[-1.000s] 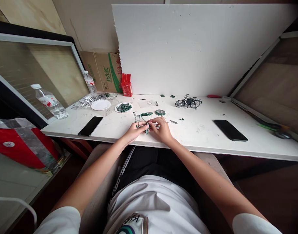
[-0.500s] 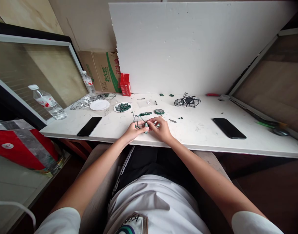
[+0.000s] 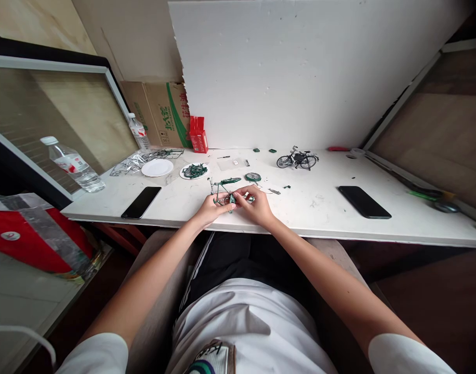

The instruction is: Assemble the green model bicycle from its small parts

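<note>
Near the table's front edge, a green model bicycle frame (image 3: 218,188) is held between both hands. My left hand (image 3: 211,210) is closed on it from the left, thumb along the lower part. From the right, my right hand (image 3: 256,203) pinches at the frame's lower middle, where fingers hide the exact contact. Just behind my right hand lies a loose green wheel (image 3: 253,177). A small grey part (image 3: 274,191) and a tiny dark green part (image 3: 287,187) rest to its right.
At the back stands an assembled black model bicycle (image 3: 298,158). A plate of green parts (image 3: 194,171), a white plate (image 3: 157,167), a red box (image 3: 198,135) and water bottles (image 3: 72,163) are to the left. Phones (image 3: 142,202) (image 3: 365,201) lie on both sides.
The camera view has shifted slightly. Both hands keep their hold on the bicycle frame, with hardly any visible movement.
</note>
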Available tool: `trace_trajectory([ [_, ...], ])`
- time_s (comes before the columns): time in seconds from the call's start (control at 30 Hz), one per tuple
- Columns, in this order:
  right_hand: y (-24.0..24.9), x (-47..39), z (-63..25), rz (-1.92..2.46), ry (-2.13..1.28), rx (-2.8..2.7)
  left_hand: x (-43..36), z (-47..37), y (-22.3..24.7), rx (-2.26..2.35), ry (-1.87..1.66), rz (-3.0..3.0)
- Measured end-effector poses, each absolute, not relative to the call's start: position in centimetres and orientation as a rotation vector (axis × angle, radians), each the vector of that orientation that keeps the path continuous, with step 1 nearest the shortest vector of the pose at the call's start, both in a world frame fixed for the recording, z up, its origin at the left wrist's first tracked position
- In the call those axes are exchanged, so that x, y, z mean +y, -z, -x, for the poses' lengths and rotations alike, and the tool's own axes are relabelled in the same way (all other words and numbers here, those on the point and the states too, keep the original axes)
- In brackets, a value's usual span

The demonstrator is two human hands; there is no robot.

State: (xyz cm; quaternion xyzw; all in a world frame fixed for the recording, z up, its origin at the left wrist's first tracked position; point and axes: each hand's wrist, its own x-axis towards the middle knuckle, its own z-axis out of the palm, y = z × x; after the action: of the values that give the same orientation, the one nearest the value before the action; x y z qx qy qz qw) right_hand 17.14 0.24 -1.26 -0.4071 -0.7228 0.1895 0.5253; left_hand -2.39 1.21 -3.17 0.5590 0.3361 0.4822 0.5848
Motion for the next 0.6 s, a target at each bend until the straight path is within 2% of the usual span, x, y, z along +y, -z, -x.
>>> trace_trajectory([
  [0.6,0.3,0.6,-18.0,1.008,-0.391,-1.794,0.2,2.0,1.6,0.765,-1.092,-1.176],
])
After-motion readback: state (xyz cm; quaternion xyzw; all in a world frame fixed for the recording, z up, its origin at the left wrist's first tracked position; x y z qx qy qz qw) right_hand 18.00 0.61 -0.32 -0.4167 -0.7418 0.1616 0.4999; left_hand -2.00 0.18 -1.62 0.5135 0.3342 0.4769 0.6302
